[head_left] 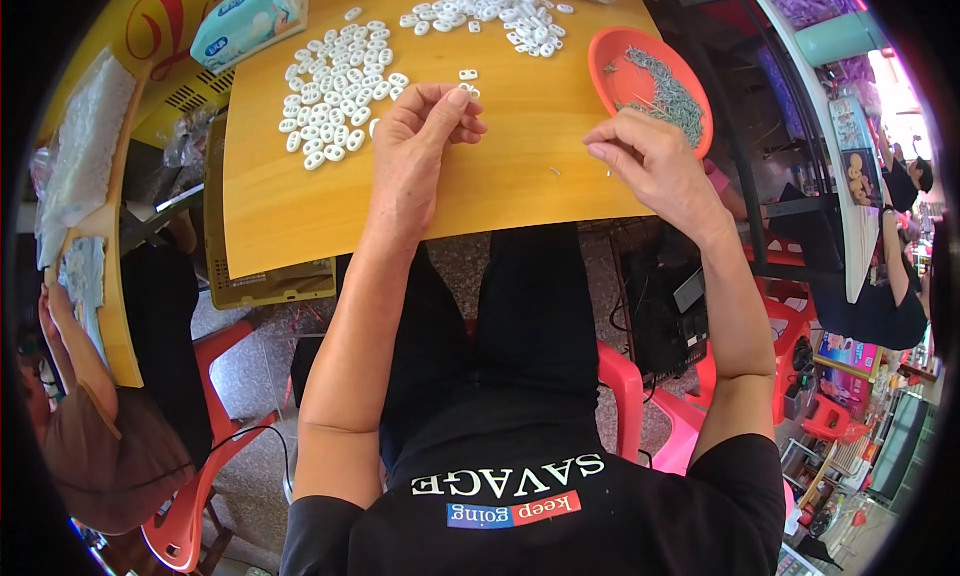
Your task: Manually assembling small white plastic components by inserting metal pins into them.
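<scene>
My left hand [418, 141] is closed over the middle of the table. At its thumb and fingertips is a small white piece with holes [473, 93], mostly covered by the fingers and seemingly pinched there. Just beyond lies a white two-hole oval piece [468, 75]. To the right, my right hand [655, 163] is closed in a pinch beside the red plate [600, 58]; whatever sits between its fingertips is too small to make out. Many thin grey metal pins [668, 91] are heaped on the plate. Two loose pins [556, 171] lie near the table's front edge.
White oval pieces [335, 91] spread across the table's left side, and another pile [500, 16] lies at the back. A tissue pack [250, 21] stands at the far left corner of the wooden table [290, 211]. Other people sit at tables on both sides.
</scene>
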The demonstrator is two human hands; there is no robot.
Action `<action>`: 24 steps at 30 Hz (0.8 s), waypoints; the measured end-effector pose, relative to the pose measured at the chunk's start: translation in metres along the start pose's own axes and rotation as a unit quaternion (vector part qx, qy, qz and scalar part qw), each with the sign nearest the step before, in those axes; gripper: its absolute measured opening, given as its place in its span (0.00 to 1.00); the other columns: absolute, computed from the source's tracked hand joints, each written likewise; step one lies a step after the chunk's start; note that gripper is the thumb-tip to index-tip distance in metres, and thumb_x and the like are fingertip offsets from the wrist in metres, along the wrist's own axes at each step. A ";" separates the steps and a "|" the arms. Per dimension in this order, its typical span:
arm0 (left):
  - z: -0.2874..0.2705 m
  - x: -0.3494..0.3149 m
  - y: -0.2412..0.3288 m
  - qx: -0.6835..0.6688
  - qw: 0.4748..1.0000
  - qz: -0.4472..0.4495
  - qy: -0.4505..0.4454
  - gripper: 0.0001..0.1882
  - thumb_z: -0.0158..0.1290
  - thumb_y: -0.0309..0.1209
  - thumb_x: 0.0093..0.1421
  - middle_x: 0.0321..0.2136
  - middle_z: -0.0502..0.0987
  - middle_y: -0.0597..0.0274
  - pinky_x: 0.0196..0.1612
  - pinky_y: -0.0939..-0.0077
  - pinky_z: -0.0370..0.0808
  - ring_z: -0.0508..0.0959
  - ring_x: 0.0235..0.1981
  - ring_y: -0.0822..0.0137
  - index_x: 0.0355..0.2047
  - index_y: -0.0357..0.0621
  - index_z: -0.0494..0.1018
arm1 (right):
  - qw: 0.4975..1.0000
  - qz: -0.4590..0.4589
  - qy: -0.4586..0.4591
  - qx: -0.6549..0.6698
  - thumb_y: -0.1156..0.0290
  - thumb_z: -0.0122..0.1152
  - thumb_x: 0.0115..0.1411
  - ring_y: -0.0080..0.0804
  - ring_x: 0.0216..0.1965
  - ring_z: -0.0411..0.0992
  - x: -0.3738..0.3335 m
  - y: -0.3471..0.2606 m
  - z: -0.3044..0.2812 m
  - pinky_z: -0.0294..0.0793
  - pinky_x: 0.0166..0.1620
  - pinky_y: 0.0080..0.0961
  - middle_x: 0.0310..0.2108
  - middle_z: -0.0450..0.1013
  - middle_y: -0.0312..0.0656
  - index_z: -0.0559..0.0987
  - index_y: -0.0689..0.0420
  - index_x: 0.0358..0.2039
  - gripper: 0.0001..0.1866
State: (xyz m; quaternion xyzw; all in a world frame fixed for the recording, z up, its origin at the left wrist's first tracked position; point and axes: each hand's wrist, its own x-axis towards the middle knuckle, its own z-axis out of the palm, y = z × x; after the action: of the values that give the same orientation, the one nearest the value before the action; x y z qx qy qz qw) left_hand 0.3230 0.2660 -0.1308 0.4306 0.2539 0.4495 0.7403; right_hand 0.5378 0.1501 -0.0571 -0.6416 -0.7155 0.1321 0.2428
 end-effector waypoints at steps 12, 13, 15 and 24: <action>0.001 -0.001 0.001 -0.002 1.000 -0.002 -0.002 0.09 0.54 0.32 0.64 0.30 0.77 0.62 0.37 0.79 0.73 0.76 0.30 0.73 0.37 0.37 0.73 | 0.995 -0.040 -0.010 -0.092 0.75 0.62 0.54 0.50 0.29 0.73 0.000 -0.008 0.038 0.73 0.32 0.40 0.27 0.71 0.47 0.74 0.60 0.29 0.06; 0.002 -0.001 0.001 -0.001 1.000 0.001 -0.001 0.09 0.54 0.32 0.64 0.30 0.77 0.62 0.37 0.79 0.73 0.76 0.30 0.73 0.37 0.37 0.73 | 0.993 -0.030 -0.029 -0.113 0.75 0.62 0.54 0.50 0.29 0.73 0.002 -0.009 0.037 0.73 0.32 0.40 0.27 0.71 0.47 0.73 0.60 0.30 0.06; 0.003 -0.001 0.000 -0.006 1.000 -0.004 -0.003 0.09 0.54 0.31 0.64 0.30 0.77 0.61 0.36 0.80 0.74 0.76 0.30 0.73 0.37 0.37 0.73 | 0.993 -0.039 -0.024 -0.106 0.76 0.62 0.54 0.45 0.28 0.73 0.003 -0.004 0.038 0.73 0.31 0.36 0.27 0.71 0.46 0.73 0.61 0.32 0.06; 0.002 -0.001 -0.002 0.036 0.999 -0.004 -0.020 0.08 0.53 0.31 0.65 0.32 0.78 0.61 0.37 0.80 0.73 0.77 0.31 0.73 0.37 0.38 0.72 | 0.977 0.094 0.097 0.166 0.76 0.57 0.61 0.25 0.26 0.74 0.035 -0.010 0.051 0.73 0.32 0.22 0.28 0.75 0.42 0.77 0.63 0.44 0.10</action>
State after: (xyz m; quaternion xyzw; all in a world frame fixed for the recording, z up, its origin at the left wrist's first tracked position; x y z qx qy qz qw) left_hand 0.3249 0.2638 -0.1310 0.4647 0.2570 0.4282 0.7312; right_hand 0.5005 0.1895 -0.0892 -0.6664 -0.5930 0.2082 0.4011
